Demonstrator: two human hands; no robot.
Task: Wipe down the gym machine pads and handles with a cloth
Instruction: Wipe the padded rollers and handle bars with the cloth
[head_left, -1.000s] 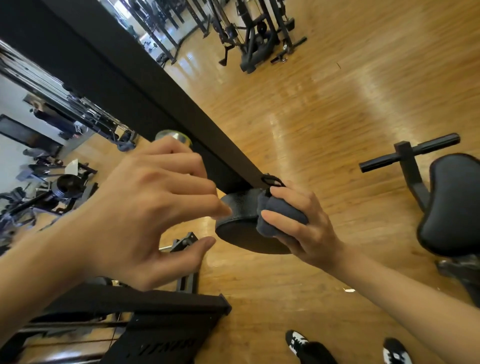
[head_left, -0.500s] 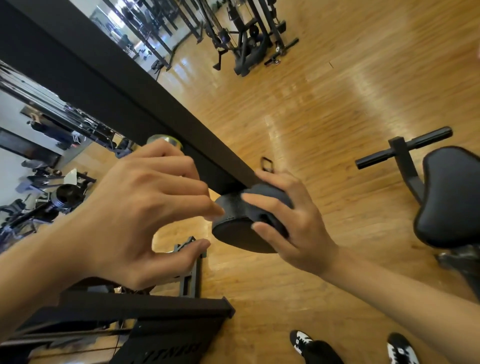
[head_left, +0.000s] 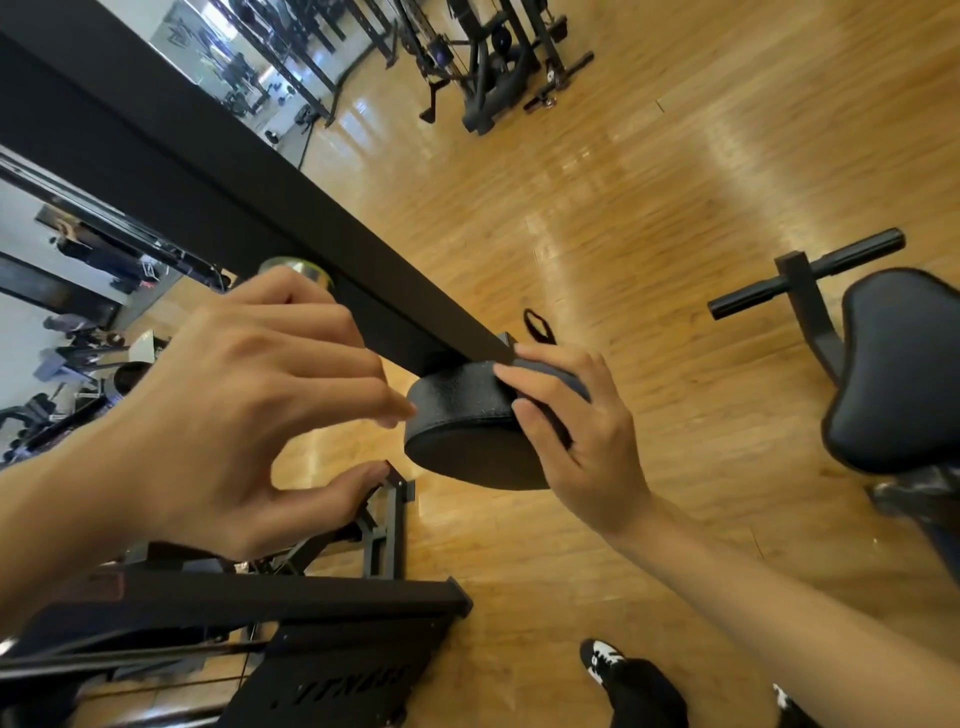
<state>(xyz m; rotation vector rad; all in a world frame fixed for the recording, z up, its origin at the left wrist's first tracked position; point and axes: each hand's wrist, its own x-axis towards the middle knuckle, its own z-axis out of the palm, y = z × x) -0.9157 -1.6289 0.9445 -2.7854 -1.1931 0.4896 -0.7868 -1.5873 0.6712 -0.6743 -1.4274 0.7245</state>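
Right hand (head_left: 587, 447) curls the cloth (head_left: 569, 380) round the pad (head_left: 462, 431); left hand (head_left: 249, 410) beside it, grip half-open, empty.

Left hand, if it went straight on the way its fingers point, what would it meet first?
Probably the round black pad: the left hand points at its side wall, opposite the cloth under the right hand. Depth is unclear.

The pad (head_left: 467, 421) is black with a pebbled grain; the cloth (head_left: 563, 376) on it is dark grey. The beam (head_left: 260, 208) at 10 o'clock is black, the floor (head_left: 675, 182) honey-brown planks. The seat (head_left: 893, 374) at 3 o'clock is black; the shoes (head_left: 602, 657) at 5 o'clock are black and white.
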